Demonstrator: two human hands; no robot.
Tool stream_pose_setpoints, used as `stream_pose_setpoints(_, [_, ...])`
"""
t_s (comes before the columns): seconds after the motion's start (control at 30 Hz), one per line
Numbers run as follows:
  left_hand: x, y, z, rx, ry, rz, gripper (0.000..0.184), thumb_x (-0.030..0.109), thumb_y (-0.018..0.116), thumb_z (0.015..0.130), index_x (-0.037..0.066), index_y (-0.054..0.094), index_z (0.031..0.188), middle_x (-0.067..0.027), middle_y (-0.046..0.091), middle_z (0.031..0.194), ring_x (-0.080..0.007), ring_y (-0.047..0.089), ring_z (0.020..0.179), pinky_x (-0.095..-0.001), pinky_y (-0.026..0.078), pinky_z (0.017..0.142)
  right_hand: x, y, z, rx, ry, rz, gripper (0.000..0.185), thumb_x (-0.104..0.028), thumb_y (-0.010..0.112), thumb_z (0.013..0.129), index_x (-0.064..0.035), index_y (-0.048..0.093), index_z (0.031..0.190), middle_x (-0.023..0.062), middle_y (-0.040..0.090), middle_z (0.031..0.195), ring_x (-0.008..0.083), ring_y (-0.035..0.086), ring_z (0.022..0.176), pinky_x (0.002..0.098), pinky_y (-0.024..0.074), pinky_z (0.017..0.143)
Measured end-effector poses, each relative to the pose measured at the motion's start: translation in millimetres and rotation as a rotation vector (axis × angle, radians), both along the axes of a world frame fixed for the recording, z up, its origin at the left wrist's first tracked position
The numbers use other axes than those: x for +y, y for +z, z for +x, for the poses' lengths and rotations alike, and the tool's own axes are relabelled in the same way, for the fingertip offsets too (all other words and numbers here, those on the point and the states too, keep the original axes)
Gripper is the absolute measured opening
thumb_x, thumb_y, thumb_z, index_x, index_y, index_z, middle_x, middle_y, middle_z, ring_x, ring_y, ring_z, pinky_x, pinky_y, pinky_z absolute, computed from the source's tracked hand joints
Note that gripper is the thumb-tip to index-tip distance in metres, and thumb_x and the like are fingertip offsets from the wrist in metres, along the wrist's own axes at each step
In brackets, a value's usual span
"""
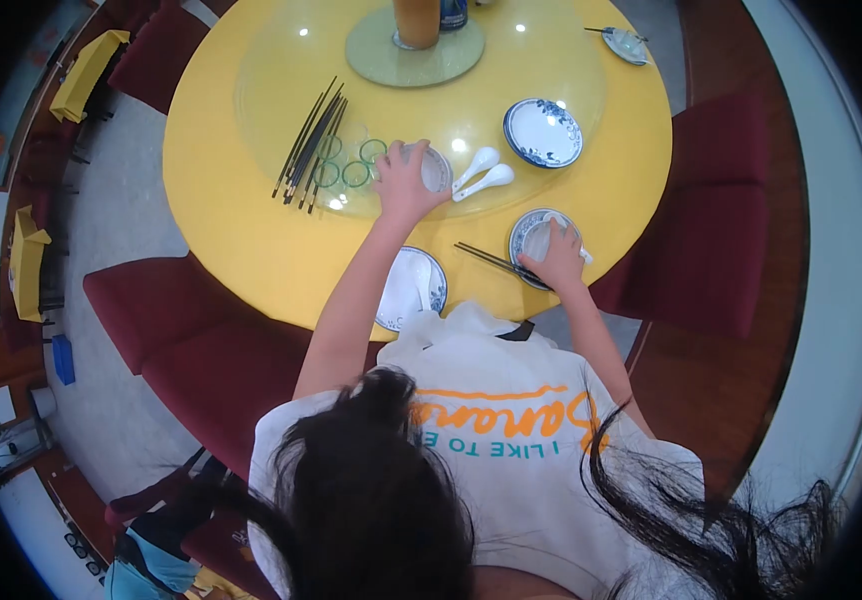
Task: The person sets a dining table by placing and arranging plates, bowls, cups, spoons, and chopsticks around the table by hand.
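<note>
My left hand [409, 188] reaches over the glass turntable, its fingers curled around a pale round bowl [435, 170]. Two white spoons [481, 178] lie just right of that bowl. Nearer the table's right edge, my right hand [555, 260] is closed over a small pale bowl [539, 240] on a blue-patterned plate [519, 233]; its fingers partly hide the bowl. A white spoon end [586, 257] shows beside these fingers. Dark chopsticks [496, 262] lie against the plate's left side.
Several green-rimmed glasses [356, 174] and a bundle of chopsticks [313, 145] lie left on the turntable. Stacked plates [543, 133] sit right. Another plate [391, 300] is at the near edge. A brown drink [417, 22] stands centrally. Red chairs [701, 215] surround the table.
</note>
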State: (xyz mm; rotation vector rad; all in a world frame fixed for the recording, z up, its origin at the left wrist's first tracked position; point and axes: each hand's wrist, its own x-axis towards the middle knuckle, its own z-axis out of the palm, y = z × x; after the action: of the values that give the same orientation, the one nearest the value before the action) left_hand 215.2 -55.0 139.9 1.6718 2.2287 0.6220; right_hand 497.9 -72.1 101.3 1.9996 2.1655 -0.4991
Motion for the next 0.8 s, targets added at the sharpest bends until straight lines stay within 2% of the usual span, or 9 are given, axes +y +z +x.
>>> stream_pose_setpoints(0.13, [21.8,-10.7,3.7,0.014,0.066,-0.198,0.08,0.037,0.074,0.051,0.025,0.04,0.123,-0.013,0.029,0.126,-0.0369,0.028,0.115,-0.0551,0.038,0.083,0.3,-0.2,-0.1,0.022,-0.007,0.014,0.098,-0.053,0.069,0.058,-0.0139,0.023,0.134,0.0234,0.02,0.134,0.0471,0.022,0.121,0.0596,0.0332,0.088])
stream_pose_setpoints(0.23, [29.2,-22.3,7.3,0.032,0.087,-0.238,0.083,0.04,0.075,0.049,0.025,0.041,0.123,-0.0114,0.03,0.126,-0.0352,0.03,0.113,-0.0555,0.037,0.08,0.5,6.7,-2.4,-0.005,-0.04,-0.016,0.098,-0.052,0.07,0.057,-0.0149,0.022,0.134,0.023,0.02,0.134,0.0474,0.022,0.121,0.0602,0.0322,0.088])
stream_pose_setpoints(0.43, [26.8,-22.9,6.2,-0.001,0.031,-0.281,0.083,0.042,0.075,0.051,0.025,0.039,0.124,-0.0116,0.03,0.127,-0.0352,0.028,0.116,-0.0563,0.034,0.084,1.2,12.6,-12.1,-0.07,-0.091,-0.069,0.1,-0.05,0.072,0.055,-0.0159,0.022,0.134,0.0221,0.021,0.133,0.0464,0.02,0.122,0.0596,0.0312,0.089])
stream_pose_setpoints(0.63, [20.7,-30.9,5.8,0.023,0.008,-0.206,0.087,0.048,0.075,0.051,0.025,0.038,0.126,-0.0123,0.029,0.128,-0.0346,0.028,0.117,-0.0548,0.032,0.086,1.4,1.5,-4.5,0.042,-0.066,0.034,0.097,-0.045,0.074,0.053,-0.0134,0.026,0.131,0.0206,0.028,0.127,0.0419,0.03,0.116,0.0561,0.035,0.087])
stream_pose_setpoints(0.8, [12.8,-36.1,2.0,0.042,-0.038,-0.122,0.09,0.052,0.074,0.053,0.023,0.036,0.129,-0.0154,0.027,0.133,-0.0377,0.024,0.122,-0.0582,0.029,0.089,7.7,11.4,-3.0,0.081,-0.019,0.093,0.094,-0.043,0.075,0.051,-0.0109,0.031,0.128,0.0192,0.035,0.12,0.0403,0.036,0.11,0.0509,0.0376,0.087])
